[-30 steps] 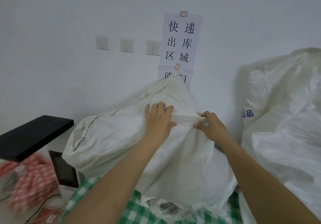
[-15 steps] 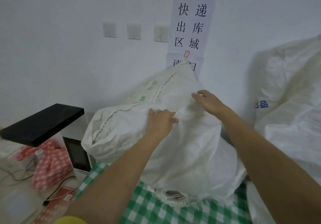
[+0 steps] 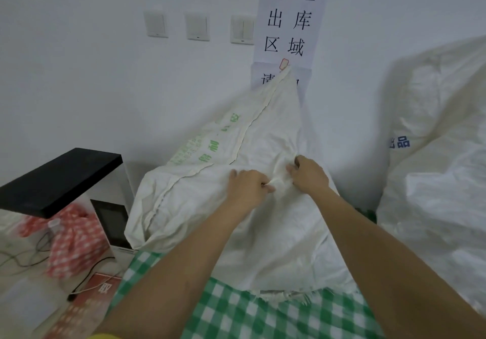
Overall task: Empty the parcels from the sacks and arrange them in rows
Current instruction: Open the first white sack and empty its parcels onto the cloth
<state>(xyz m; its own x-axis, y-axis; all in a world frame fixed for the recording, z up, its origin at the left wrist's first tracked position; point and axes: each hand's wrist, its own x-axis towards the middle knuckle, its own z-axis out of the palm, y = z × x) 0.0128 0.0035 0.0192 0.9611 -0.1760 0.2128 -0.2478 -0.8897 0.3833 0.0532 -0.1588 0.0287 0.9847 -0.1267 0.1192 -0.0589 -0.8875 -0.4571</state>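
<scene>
A white woven sack (image 3: 200,207) with green print leans against the wall on a green checked cloth (image 3: 236,315). Its frayed open mouth (image 3: 284,295) faces me at the bottom, and its sewn end points up. My left hand (image 3: 248,187) and my right hand (image 3: 309,174) both pinch a bunched fold of the sack's cloth between them, close together near its upper middle. No parcel shows; the sack's contents are hidden.
A second, larger white sack (image 3: 436,170) with blue print stands at the right. At the left stands a white machine with a black top (image 3: 60,178), with a red checked cloth (image 3: 71,241) and cables in front. Paper signs (image 3: 292,17) and wall switches hang above.
My right hand has come down from the sack's upper edge to meet my left hand, and both now pinch one fold. The sack's sewn end stands taller against the wall.
</scene>
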